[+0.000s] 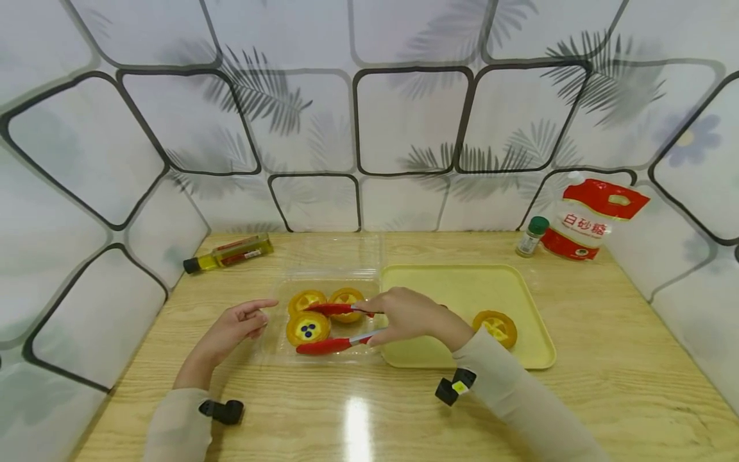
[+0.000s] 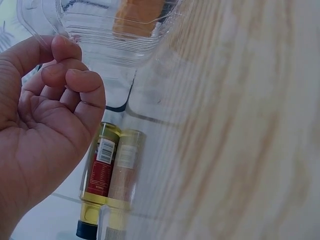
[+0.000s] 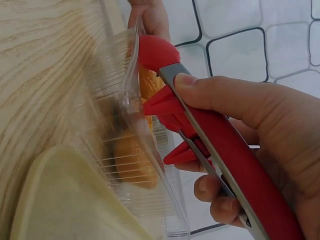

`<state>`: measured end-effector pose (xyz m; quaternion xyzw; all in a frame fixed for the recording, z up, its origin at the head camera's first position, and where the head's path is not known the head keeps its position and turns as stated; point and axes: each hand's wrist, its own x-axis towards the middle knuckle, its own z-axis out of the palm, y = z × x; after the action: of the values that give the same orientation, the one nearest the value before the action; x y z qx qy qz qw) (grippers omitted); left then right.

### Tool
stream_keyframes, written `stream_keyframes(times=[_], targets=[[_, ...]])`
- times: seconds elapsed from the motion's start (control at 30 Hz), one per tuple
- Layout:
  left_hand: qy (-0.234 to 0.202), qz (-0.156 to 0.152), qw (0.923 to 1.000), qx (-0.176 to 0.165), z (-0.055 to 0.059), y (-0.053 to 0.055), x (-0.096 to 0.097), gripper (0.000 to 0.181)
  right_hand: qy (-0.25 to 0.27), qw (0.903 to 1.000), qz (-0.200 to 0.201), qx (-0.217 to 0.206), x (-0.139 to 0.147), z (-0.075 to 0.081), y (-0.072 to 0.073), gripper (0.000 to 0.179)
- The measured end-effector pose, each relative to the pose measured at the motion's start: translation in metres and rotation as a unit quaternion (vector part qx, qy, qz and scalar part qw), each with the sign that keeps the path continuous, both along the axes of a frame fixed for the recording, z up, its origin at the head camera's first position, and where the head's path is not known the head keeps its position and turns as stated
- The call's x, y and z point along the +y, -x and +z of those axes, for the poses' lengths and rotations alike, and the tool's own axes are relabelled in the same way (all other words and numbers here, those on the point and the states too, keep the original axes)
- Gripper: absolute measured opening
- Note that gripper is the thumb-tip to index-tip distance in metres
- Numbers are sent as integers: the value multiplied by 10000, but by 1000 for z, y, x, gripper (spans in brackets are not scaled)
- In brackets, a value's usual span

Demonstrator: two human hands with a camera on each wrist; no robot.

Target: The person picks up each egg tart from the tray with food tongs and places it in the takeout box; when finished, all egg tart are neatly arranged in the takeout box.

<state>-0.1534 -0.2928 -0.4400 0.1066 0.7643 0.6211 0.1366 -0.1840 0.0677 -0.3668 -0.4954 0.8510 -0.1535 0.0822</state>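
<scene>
My right hand (image 1: 404, 314) grips red-and-silver tongs (image 3: 230, 160). Their spread red ends reach over a clear plastic container (image 1: 355, 356), one at the near side of an egg tart with blueberries (image 1: 308, 328), the other lying across the two tarts behind it. At the container's left side, my left hand (image 1: 233, 330) has its thumb and index fingertips on the rim, pinching it, other fingers curled, as the left wrist view shows. A yellow tray (image 1: 462, 276) sits against the container's right, partly covered by my right arm, with one more tart (image 1: 496, 328) on it.
Behind the tarts the container's clear lid (image 1: 335, 250) lies folded back. An oil bottle (image 1: 231, 253) is on its side at back left. At back right stand a green-capped jar (image 1: 532, 236) and a red-and-white bag (image 1: 583, 221). A patterned wall covering (image 1: 412, 122) encloses the table.
</scene>
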Motion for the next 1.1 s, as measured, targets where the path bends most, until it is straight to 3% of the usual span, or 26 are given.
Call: stream_keyframes(times=[0.3,0.53,0.8,1.1], targets=[[147,81,9999,-6,2,1,2,43,-497,9984,157,-206,-13,7,10,63],[167,74,9998,19,2,0,3,42,-714,9950,283,-644,-19,10,18,66],[184,79,9998,11,3,-2,3,43,-646,9944,101,-836,-17,1,23,72],[231,139,9996,-13,3,-2,2,44,-154,9932,-166,-1139,-7,-7,29,76]])
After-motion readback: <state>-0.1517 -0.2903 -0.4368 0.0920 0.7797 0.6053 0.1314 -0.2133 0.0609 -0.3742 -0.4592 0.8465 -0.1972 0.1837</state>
